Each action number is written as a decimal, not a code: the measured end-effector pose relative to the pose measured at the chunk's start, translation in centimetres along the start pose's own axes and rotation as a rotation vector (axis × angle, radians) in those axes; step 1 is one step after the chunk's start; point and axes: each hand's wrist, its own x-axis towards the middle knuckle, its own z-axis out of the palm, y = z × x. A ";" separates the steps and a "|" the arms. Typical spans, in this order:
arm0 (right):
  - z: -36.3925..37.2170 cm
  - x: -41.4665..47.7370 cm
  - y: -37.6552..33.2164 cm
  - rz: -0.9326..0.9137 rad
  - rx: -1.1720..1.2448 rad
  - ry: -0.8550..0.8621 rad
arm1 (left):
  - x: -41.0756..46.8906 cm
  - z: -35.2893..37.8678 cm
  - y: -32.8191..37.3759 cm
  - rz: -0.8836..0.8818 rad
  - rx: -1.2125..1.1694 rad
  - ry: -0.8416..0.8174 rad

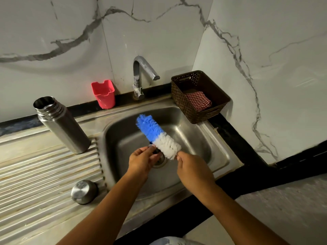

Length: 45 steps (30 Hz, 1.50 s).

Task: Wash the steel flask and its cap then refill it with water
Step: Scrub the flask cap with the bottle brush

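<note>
Head view shows you over the sink [208, 138] with both hands above the drain [161, 162]; your right hand [193, 169] has its fingers curled round the handle end of the bottle brush [157, 135], and the handle itself is hidden inside the grip; the brush slants up and away to the left, white bristles nearest your hand, blue bristles at the tip. Your left hand [141, 160] has its fingers bent and pinches a small grey object [152, 147] right against the white bristles; what that object is you cannot tell from here.

The steel flask [63, 126] stands on the ribbed drainboard [44, 174] just beside the sink's left rim, mouth open, apart from both hands; its cap [84, 191] rests on the drainboard nearer you, by the basin's front left corner, well apart from the flask.

Behind the basin the tap [139, 75] has its spout turned right; a pink cup [104, 94] sits to its left; a brown basket [180, 98] at the right corner holds a checked cloth [199, 101].
</note>
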 end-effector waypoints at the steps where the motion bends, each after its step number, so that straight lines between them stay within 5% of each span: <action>1: -0.4 0.5 -0.2 -0.013 -0.045 0.000 | -0.3 0.1 -0.2 0.032 0.056 0.002; 7: -3.6 -0.1 -1.2 -0.045 -0.294 -0.130 | 0.9 -2.6 1.1 0.409 0.518 0.118; 10: -4.1 1.4 -2.4 0.036 -0.374 -0.172 | -1.0 -1.8 0.3 0.589 0.881 -0.008; 16: -5.1 1.0 -2.9 0.022 -0.464 -0.232 | -0.1 -2.8 1.5 0.698 0.975 0.115; 22: -4.4 3.7 -2.8 0.144 -0.435 -0.317 | -2.4 -1.6 0.1 0.871 1.265 -0.157; 26: -6.0 4.3 0.5 0.027 -0.193 -0.358 | -1.9 -2.8 1.4 0.675 0.979 -0.207; 30: -6.8 5.8 1.9 0.314 0.422 -0.577 | -2.6 -2.0 2.6 0.466 0.436 -0.393; 36: -3.9 3.1 0.5 0.384 0.808 -0.697 | -1.5 -1.9 3.9 0.258 -0.152 -0.235; 42: -2.0 3.5 -0.8 0.472 0.891 -0.558 | -1.5 -0.4 2.9 0.320 -0.026 -0.165; 45: -1.1 3.1 -0.6 0.375 0.780 -0.420 | -0.4 -0.6 3.1 0.360 0.004 -0.014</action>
